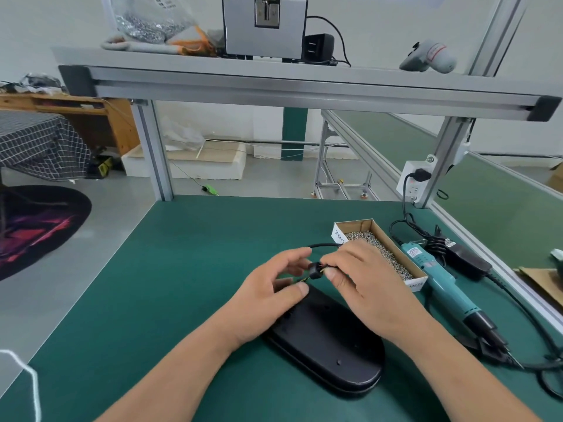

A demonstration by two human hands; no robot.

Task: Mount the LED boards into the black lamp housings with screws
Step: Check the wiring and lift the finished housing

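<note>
Two hands, left [268, 300], right [365, 284], pinching cable grommet [316, 271]

The green bench [182, 269] sits under an aluminium-framed shelf [304, 86], with white walls [36, 41] behind in even light. Off its left edge the grey floor [91, 284] holds a round dark rug [36, 226], a checked-cloth table [36, 144] and a wooden desk [91, 117]. Past the far right corner a second long green-topped surface [493, 190] stretches away.

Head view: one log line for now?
right hand: pinches cable fitting | left hand: curled beside it, grip unclear | lamp housing: flat on mat | screwdriver: untouched
</note>
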